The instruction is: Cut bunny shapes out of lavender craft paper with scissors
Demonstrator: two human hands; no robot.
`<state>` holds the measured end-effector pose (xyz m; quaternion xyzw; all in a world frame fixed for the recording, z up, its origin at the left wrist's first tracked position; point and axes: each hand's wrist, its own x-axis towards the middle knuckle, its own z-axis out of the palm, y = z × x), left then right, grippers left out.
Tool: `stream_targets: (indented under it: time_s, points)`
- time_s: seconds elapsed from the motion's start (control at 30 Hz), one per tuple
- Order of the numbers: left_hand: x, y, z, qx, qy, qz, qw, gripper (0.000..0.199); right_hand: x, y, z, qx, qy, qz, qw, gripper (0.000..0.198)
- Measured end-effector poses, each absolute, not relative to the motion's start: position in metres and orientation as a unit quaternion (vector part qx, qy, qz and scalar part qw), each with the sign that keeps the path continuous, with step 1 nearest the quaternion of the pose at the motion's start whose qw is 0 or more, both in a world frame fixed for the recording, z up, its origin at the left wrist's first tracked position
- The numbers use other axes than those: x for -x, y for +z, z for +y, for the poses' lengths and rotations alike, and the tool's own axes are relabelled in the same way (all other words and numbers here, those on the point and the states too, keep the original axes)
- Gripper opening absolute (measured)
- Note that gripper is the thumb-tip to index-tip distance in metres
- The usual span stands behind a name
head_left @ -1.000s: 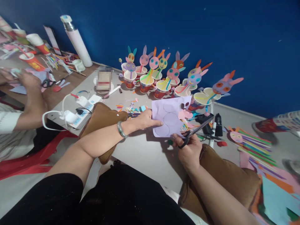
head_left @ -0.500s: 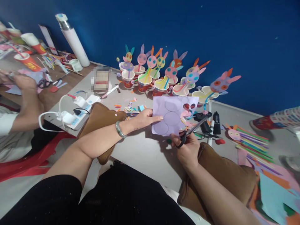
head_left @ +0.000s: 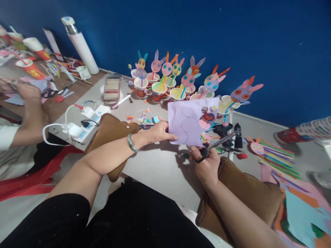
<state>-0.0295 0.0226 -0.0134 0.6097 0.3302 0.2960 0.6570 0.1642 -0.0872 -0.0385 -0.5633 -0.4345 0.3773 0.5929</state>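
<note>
A sheet of purple paper [head_left: 184,120] with drawn circles and cut-out round holes near its right side is raised above the table. My left hand [head_left: 161,132] pinches it at the left edge, thumb on the front face. Just below the sheet's lower right corner, my right hand [head_left: 208,162] grips a pair of scissors [head_left: 219,142] by the black handles. The blades point up and to the right, apart from the main part of the paper. Whether the right fingers also touch the corner, I cannot tell.
Behind the sheet stand several paper cups with rabbit-faced paper figures [head_left: 167,69]. Brown cushions [head_left: 111,129] lie under both forearms. A power strip [head_left: 94,120] is at left, coloured strips [head_left: 278,160] and paper scraps at right. A co-worker's hands [head_left: 27,91] hold something at far left.
The purple sheet has tilted and risen slightly, its drawn circles now fainter. The scissors' blades have swung a little to the right and down. Both hands keep their hold.
</note>
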Motion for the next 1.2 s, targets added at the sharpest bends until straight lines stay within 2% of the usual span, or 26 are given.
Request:
stream_targets:
  time_s: [0.2, 0.53, 0.7, 0.9, 1.2]
  points:
    - [0.027, -0.009, 0.025, -0.507, 0.393, 0.345, 0.685, 0.037, -0.162, -0.030, -0.087, 0.516, 0.460, -0.503, 0.519, 0.034]
    - [0.020, -0.009, 0.020, -0.461, 0.482, 0.314, 0.675, 0.042, -0.158, -0.025, -0.087, 0.538, 0.456, -0.599, 0.379, 0.053]
    - [0.016, -0.011, 0.010, -0.493, 0.470, 0.317, 0.660, 0.042, -0.158, -0.028, -0.087, 0.537, 0.455, -0.602, 0.377, 0.057]
    - [0.015, -0.010, 0.001, -0.546, 0.435, 0.328, 0.636, 0.031, -0.157, -0.027, -0.087, 0.537, 0.441, -0.596, 0.401, 0.057]
    - [0.015, -0.004, -0.004, -0.552, 0.438, 0.326, 0.631, 0.035, -0.159, -0.030, -0.086, 0.524, 0.443, -0.604, 0.405, 0.057]
